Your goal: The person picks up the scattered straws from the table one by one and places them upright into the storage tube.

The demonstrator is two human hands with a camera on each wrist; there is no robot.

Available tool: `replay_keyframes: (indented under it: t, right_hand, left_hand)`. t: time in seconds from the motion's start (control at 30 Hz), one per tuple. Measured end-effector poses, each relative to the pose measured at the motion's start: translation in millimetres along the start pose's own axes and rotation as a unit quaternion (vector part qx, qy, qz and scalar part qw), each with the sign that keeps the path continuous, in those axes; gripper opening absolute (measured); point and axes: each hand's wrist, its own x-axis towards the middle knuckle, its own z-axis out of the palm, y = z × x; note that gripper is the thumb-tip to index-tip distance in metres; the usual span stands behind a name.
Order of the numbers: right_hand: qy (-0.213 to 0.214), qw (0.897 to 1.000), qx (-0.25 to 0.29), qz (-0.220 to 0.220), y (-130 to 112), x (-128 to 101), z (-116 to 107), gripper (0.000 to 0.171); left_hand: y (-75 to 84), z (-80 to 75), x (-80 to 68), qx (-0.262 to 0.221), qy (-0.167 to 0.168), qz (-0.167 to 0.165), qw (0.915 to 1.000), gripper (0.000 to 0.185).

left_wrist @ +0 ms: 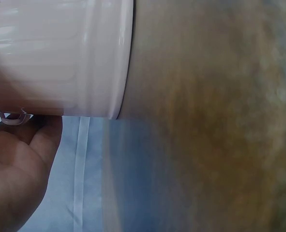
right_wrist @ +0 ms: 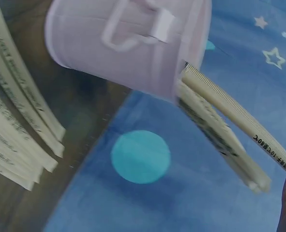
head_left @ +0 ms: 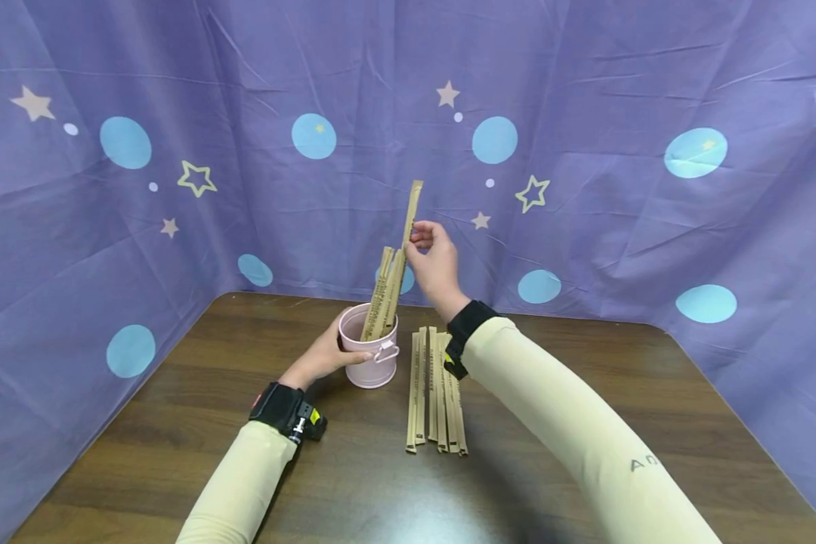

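A small pink bucket [head_left: 370,363] stands on the dark wooden table [head_left: 197,423], with several paper-wrapped chopstick packets [head_left: 383,298] leaning in it. My left hand [head_left: 326,353] grips the bucket's side. My right hand [head_left: 434,261] pinches one long packet [head_left: 408,234], whose lower end sits in the bucket and whose top points up. A row of several more packets [head_left: 435,389] lies flat on the table just right of the bucket. The right wrist view shows the bucket [right_wrist: 133,43], the packets [right_wrist: 225,125] sticking out of it and the flat packets [right_wrist: 14,125]. The left wrist view shows the bucket wall [left_wrist: 60,58] against my palm [left_wrist: 17,169].
A purple cloth with blue dots and stars [head_left: 585,151] hangs behind and on both sides of the table. The table's bare wood stretches toward the near edge and to the right [head_left: 619,363].
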Motion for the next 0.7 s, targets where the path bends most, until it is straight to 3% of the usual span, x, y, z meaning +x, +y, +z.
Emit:
replay_keyframes:
  t: [0.43,0.7]
  right_hand:
    - [-0.040,0.998,-0.038,0.030,46.6,-38.1,11.0,0.032]
    - [-0.065,0.996,-0.044,0.039,57.5,-48.7,14.6,0.036]
  left_hand:
    - [1.2,2.0,-1.4,0.008,-0.004,-0.011,0.9999,0.091]
    - [1.6,1.5,0.7,0.007,-0.005,-0.008,0.9999,0.090]
